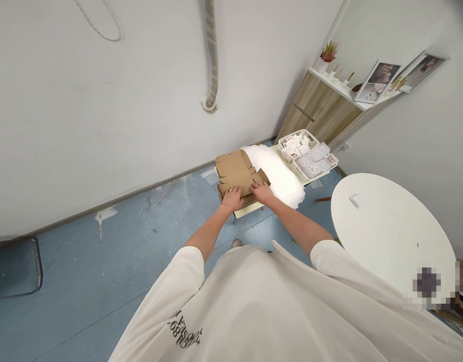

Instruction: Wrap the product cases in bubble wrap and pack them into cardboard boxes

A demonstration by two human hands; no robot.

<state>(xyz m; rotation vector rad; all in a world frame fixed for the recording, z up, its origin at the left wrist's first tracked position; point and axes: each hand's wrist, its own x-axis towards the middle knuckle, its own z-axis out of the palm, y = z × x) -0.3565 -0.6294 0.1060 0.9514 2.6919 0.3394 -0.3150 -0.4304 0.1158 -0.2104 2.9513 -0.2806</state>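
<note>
A brown cardboard box, opened out with cut flaps along its sides, lies on top of a stack at the left end of a low pale-yellow table. My left hand grips its near edge, fingers bent over the front flap. At the near right corner, my right hand holds the same box beside a raised side flap. Both thumbs are hard to make out. A pile of thin white sheets or bags lies just right of the cardboard.
Two white baskets, one with small packets and one with clear plastic bags, stand at the table's far right. A round white table is on my right. Behind are a wooden cabinet and the wall. A dark-framed object stands left.
</note>
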